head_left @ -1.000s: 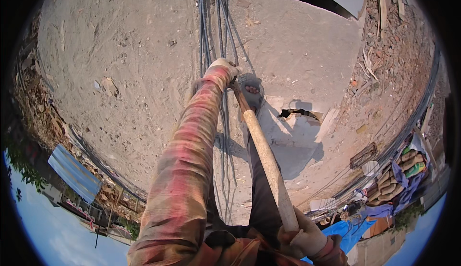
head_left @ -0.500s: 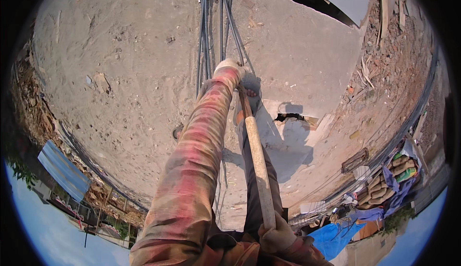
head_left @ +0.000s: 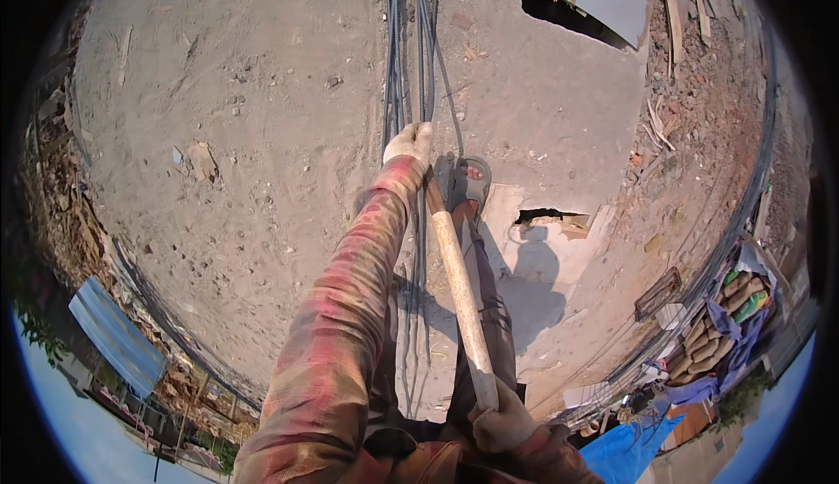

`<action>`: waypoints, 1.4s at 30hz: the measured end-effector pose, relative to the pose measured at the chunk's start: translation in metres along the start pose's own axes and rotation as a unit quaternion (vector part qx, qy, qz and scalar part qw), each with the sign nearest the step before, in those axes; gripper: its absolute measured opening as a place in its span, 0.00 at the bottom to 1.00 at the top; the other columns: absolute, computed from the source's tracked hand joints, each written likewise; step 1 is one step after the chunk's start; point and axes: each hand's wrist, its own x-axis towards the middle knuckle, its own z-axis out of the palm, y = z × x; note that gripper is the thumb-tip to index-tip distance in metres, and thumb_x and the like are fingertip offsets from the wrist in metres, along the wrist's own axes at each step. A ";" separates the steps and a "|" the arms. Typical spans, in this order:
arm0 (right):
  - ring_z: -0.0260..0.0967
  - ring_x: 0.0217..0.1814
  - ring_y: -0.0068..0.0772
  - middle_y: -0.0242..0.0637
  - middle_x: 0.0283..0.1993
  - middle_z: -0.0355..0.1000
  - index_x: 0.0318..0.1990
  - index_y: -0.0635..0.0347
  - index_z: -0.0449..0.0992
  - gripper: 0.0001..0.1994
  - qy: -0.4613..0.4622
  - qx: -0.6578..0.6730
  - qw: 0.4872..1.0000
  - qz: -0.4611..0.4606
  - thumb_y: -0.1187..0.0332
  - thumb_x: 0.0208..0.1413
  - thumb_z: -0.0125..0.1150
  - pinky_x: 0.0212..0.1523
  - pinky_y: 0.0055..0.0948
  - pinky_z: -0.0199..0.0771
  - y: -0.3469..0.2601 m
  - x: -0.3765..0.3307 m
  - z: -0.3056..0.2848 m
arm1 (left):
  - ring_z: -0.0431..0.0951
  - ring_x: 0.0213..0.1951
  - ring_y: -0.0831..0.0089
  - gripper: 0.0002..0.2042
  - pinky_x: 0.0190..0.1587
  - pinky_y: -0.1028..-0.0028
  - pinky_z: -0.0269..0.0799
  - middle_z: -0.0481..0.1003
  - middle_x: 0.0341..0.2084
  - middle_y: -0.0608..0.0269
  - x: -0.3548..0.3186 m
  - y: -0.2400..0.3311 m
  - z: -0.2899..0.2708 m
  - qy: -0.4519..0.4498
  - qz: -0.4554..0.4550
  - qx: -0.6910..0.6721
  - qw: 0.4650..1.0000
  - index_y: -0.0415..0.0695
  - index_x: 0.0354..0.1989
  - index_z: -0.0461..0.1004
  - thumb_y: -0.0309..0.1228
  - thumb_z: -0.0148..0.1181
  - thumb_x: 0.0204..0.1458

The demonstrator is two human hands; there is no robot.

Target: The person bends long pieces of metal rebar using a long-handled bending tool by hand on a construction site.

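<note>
The person stands on a bare concrete slab (head_left: 262, 117), bent over a bundle of long steel rods (head_left: 406, 47) that runs away across it. The left hand (head_left: 409, 141), in a pale work glove, reaches far forward on a straightened arm and is closed around the rods where they pass beside the foot, seemingly to keep them gathered and steady. The right hand (head_left: 500, 414), also gloved, is clamped on the near end of a long wooden handle (head_left: 459, 292), held close to the body; gripping at the very end would give the most leverage. The handle is pale, round and smooth, running straight from that hand down to the rods, where its far end is hidden between the left glove and the sandal (head_left: 466, 183), so I cannot tell what sort of head it carries. The sandalled foot is planted right beside the rods, probably to brace them. The rods look thin, dark and slightly bowed, lying close together. Near the foot is a broken hole (head_left: 546, 217) in the slab, and a larger opening (head_left: 581, 3) farther off.
</note>
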 end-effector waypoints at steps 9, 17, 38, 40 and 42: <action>0.63 0.15 0.26 0.35 0.27 0.66 0.53 0.60 0.61 0.23 -0.012 0.045 0.995 -0.084 0.76 0.47 0.53 0.14 0.25 0.63 0.018 0.011 0.068 | 0.67 0.60 0.57 0.30 0.61 0.69 0.61 0.67 0.60 0.48 -0.087 -0.105 -0.103 0.033 -0.091 -0.154 0.983 0.44 0.68 0.56 0.41 0.49 0.58; 0.63 0.18 0.29 0.35 0.26 0.63 0.51 0.59 0.59 0.25 -0.002 0.016 1.000 -0.001 0.77 0.40 0.52 0.17 0.28 0.66 -0.006 -0.019 0.020 | 0.69 0.60 0.59 0.26 0.61 0.71 0.61 0.70 0.56 0.45 -0.027 -0.072 -0.049 -0.090 0.007 0.029 0.996 0.41 0.65 0.61 0.34 0.48 0.56; 0.59 0.18 0.26 0.35 0.26 0.60 0.49 0.56 0.58 0.26 -0.059 0.137 0.988 0.036 0.78 0.36 0.53 0.13 0.25 0.58 -0.050 -0.051 -0.037 | 0.77 0.48 0.55 0.15 0.51 0.65 0.71 0.77 0.43 0.51 -0.017 -0.039 0.000 -0.102 0.040 0.086 0.990 0.47 0.50 0.76 0.38 0.56 0.57; 0.59 0.18 0.26 0.35 0.26 0.60 0.48 0.57 0.59 0.25 -0.072 0.206 0.975 0.052 0.78 0.36 0.52 0.14 0.24 0.58 -0.063 -0.062 -0.032 | 0.77 0.48 0.55 0.16 0.51 0.66 0.71 0.77 0.43 0.51 -0.014 -0.036 0.005 -0.115 0.047 0.102 0.987 0.47 0.50 0.76 0.39 0.57 0.57; 0.59 0.15 0.28 0.39 0.25 0.63 0.64 0.49 0.47 0.37 -0.080 0.249 0.963 0.056 0.71 0.46 0.59 0.13 0.27 0.61 -0.073 -0.072 -0.027 | 0.76 0.49 0.54 0.14 0.51 0.63 0.71 0.77 0.45 0.52 -0.012 -0.033 0.011 -0.129 0.038 0.116 0.984 0.47 0.47 0.77 0.39 0.56 0.56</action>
